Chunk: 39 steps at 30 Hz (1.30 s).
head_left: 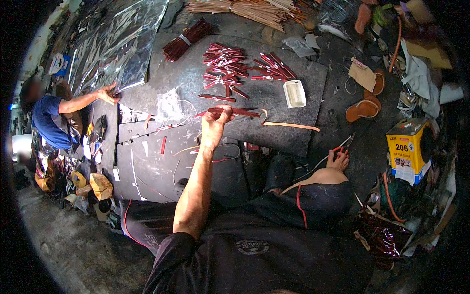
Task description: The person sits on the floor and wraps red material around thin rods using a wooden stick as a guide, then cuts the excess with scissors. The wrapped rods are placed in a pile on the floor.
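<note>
My left hand (pixel 216 123) is closed round a few glossy dark red strips (pixel 242 112), raised over the dark work board. At their right end a narrow tan strip (pixel 293 126) loops and trails off to the right. Low at the right, my right hand (pixel 338 160) grips red-handled scissors (pixel 347 142), blades pointing up and away; its fingers are partly hidden. Just beyond my left hand lie loose red strips (pixel 216 97), a large heap of similar short pieces (pixel 225 63), and a smaller fanned heap (pixel 274 68) on its right.
A white tray (pixel 294 94) sits right of the heaps. Farther back are a tied dark red bundle (pixel 187 40) and tan sticks (pixel 240 11). Sandals (pixel 363 109) and a yellow tin (pixel 409 149) are at right. At left, a co-worker (pixel 56 117) reaches toward a shiny sheet (pixel 115 46).
</note>
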{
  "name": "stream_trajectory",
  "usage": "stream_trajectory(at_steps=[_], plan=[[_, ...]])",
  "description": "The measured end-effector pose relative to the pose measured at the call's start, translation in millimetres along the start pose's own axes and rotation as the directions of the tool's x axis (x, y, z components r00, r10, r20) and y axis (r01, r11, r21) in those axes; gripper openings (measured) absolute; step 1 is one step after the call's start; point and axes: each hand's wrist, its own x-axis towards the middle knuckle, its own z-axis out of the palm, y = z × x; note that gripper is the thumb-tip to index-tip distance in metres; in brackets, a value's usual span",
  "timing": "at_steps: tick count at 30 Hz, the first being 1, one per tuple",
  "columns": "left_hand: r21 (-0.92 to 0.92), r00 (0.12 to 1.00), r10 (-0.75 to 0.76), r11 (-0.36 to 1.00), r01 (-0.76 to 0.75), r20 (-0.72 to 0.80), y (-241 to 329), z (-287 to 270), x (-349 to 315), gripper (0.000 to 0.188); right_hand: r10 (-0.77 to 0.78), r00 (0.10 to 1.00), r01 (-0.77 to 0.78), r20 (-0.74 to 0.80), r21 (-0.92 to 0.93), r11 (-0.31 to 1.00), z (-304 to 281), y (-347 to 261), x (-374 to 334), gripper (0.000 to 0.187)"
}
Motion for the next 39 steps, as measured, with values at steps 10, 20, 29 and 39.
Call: stream_trajectory(at_steps=[10,20,29,39], plan=[[-0.054,0.995,0.066,0.996,-0.07,-0.073,-18.1,-10.7,7.2,0.019,0.166,0.932,-0.231,0.324,0.176,0.957,-4.1,35.3,21.7,0.033],[-0.106,0.969,0.12,0.984,-0.146,-0.215,-53.9,-12.9,11.8,0.016,-0.706,0.088,-0.636,0.703,0.585,0.503,-106.3,-182.3,-14.0,0.034],[-0.079,0.949,0.146,0.981,-0.175,-0.278,-62.8,-7.3,5.6,0.014,-0.825,-0.097,-0.523,0.558,0.676,0.519,-59.8,-240.0,-72.9,0.08],[0.002,0.963,0.118,0.993,-0.121,-0.241,-59.5,-7.5,2.0,0.015,-0.803,-0.071,-0.534,0.592,0.657,0.532,-64.6,-246.3,-72.7,0.071]])
